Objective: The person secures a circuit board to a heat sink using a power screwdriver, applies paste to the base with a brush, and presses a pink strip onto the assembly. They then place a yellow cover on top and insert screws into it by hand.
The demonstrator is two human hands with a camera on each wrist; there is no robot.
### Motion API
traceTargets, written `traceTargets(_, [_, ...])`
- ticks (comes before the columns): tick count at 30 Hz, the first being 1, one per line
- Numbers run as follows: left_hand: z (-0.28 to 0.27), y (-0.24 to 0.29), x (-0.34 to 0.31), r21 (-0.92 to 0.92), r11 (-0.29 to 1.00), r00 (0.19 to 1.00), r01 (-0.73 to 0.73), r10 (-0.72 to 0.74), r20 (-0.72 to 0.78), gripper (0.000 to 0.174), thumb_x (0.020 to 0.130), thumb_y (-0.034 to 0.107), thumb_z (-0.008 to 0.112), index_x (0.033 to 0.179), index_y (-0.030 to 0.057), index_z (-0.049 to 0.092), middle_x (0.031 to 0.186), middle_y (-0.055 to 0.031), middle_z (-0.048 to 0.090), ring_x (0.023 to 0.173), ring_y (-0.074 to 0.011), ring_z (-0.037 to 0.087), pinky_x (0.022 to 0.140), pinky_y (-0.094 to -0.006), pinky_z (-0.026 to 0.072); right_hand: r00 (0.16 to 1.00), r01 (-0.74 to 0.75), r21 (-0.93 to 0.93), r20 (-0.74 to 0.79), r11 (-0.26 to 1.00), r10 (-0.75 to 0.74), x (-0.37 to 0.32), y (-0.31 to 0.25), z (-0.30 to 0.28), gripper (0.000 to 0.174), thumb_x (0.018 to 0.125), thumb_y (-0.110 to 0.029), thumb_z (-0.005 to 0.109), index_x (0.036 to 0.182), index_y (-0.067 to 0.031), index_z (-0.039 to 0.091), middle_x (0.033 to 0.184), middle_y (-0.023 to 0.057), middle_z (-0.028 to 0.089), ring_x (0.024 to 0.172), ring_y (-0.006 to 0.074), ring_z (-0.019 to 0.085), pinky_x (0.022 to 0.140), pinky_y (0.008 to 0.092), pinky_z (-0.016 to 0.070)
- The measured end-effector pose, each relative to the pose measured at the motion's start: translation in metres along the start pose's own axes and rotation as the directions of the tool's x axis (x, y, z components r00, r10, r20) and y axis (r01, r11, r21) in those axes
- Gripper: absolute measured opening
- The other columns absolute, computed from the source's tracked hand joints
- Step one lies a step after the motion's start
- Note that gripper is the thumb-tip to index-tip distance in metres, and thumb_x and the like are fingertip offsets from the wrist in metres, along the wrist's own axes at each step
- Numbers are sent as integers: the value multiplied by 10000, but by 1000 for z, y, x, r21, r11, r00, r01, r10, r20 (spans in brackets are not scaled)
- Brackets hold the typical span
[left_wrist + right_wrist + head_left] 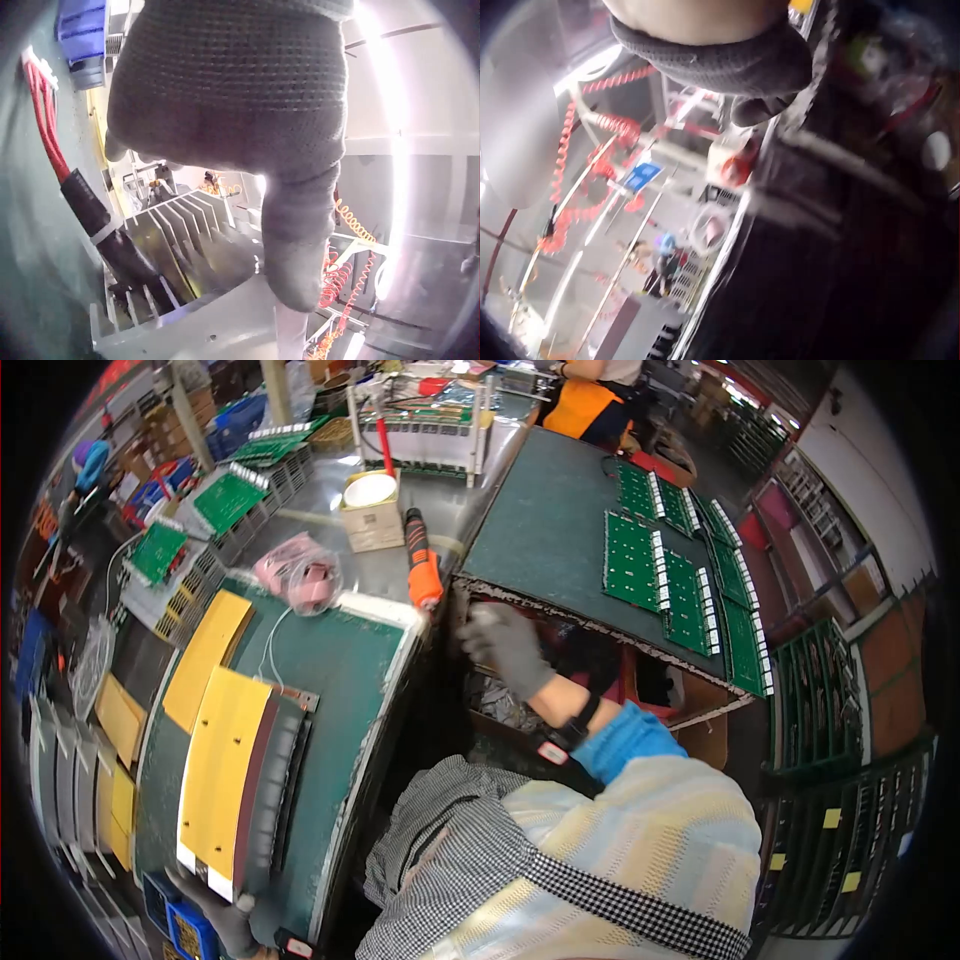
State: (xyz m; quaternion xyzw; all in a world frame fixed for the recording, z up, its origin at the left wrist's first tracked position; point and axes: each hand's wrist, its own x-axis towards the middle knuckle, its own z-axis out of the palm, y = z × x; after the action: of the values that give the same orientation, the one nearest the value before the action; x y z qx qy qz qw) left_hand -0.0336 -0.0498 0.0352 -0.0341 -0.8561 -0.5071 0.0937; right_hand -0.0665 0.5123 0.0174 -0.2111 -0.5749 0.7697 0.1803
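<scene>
Gloved in dark grey, the left hand [235,920] is at the near end of a long finned metal piece with a yellow cover [225,760]. In the left wrist view its thumb points down over the metal edge, its fingers spread apart from it, and a black-sleeved bundle of red wires [94,206] lies beside the fins [187,232]. The right hand [508,650], grey-gloved and blurred, is over the gap between two benches with fingers bent; whether it holds anything cannot be told. An orange and black power screwdriver [422,565] lies just beyond it.
Green circuit boards [632,560] lie on the right bench [540,510], whose worn edge is beside the right hand. A cardboard box [372,525] and a pink bundle in plastic [300,570] stand beyond the left bench. Blue bins [190,932] are beside the left hand. Another person is at the back.
</scene>
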Motion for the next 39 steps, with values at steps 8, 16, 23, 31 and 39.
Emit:
traceTargets(8, [29,107,-7,113,941,851,-320,338,-403,802,854,213,660,1462,24,173,1461,-188,338,1307,-290,389,1062,-420,361,820,253,414,-571,874,34,-9,-18,-204,212,971,-253,494,1040,-60,545,904,103,640,701,183,608,594,278,529])
traceTargets(16, [107,179,28,-155,930,904,-334,270,-331,313,866,71,680,1132,-76,606,1105,-135,652,959,-195,603,879,-310,483,820,391,721,-555,572,138,37,-20,-256,130,941,-172,532,892,-59,576,778,35,578,677,154,557,595,260,484])
traceTargets(23, [109,154,43,-156,928,936,-338,348,46,479,938,156,471,1352,-76,409,1377,-191,455,1297,-283,419,1086,-421,344,704,494,490,-710,718,1,60,-33,-248,43,874,-86,605,856,-59,577,672,22,516,580,168,515,553,308,461])
traceTargets(31, [105,151,22,-277,961,993,-9,42,114,441,834,86,671,1248,19,534,1146,-89,607,1085,-188,561,947,-337,452,952,304,278,-127,911,-279,90,-20,-103,107,904,-67,539,982,4,554,876,95,550,785,212,547,723,335,471])
traceTargets(39, [64,119,-51,-531,839,952,-121,-53,-301,357,848,101,650,1190,18,591,1045,-56,639,973,-128,588,862,-287,481,781,199,328,516,923,-352,78,22,98,217,934,-48,473,1107,68,531,1080,167,585,990,255,578,894,362,482])
